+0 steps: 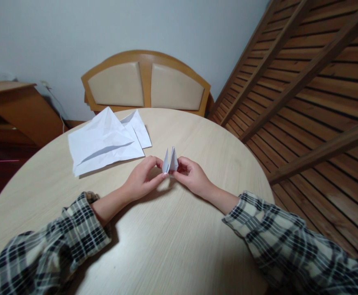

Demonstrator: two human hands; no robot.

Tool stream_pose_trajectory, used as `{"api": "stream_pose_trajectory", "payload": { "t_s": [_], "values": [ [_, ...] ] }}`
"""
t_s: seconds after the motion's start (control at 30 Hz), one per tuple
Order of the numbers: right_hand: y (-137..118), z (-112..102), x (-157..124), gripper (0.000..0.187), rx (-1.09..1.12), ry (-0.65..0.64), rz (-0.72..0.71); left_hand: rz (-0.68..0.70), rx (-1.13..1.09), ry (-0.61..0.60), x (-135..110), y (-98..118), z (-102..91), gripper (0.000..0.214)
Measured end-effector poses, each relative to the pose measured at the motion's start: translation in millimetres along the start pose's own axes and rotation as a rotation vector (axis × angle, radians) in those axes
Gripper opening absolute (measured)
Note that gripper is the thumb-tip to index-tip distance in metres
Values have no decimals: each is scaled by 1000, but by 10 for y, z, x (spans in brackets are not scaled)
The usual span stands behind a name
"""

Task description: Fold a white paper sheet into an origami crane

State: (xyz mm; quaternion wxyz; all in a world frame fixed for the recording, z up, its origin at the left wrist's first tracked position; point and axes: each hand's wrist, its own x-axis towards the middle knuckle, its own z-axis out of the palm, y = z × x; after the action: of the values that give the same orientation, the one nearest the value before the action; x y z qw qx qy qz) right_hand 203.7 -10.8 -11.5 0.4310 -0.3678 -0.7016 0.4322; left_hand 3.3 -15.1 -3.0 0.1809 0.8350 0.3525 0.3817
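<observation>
A small folded white paper piece (pixel 170 159) with two pointed flaps stands upright just above the round light-wood table (pixel 173 237). My left hand (pixel 143 178) pinches its left lower edge with thumb and fingers closed. On the other side, my right hand (pixel 191 175) grips the right lower edge in the same way. Both wrists rest on the tabletop, and both arms wear plaid sleeves.
Creased white paper sheets (pixel 105 141) lie on the table's far left part. A wooden chair with padded back (pixel 145 84) stands behind the table. A slatted wooden frame (pixel 314 82) leans at the right, and a wooden cabinet (pixel 10 108) sits at the left.
</observation>
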Motion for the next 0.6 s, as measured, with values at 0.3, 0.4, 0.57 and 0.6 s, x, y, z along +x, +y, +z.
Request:
{"api": "stream_pose_trajectory", "payload": {
  "t_s": [0.3, 0.4, 0.57, 0.6],
  "values": [
    [26, -10, 10, 13, 5, -9, -56, 108, 34, -11, 16, 1, 20, 13],
    [27, -17, 11, 10, -10, 4, -54, 114, 34, 3, 10, -11, 18, 9],
    [18, -9, -1, 12, -28, 25, -21, 103, 26, 35, 5, -35, 15, 10],
    [19, -6, -4, 13, -24, 22, -14, 95, 20, 44, 8, -36, 15, 11]
  ]
}}
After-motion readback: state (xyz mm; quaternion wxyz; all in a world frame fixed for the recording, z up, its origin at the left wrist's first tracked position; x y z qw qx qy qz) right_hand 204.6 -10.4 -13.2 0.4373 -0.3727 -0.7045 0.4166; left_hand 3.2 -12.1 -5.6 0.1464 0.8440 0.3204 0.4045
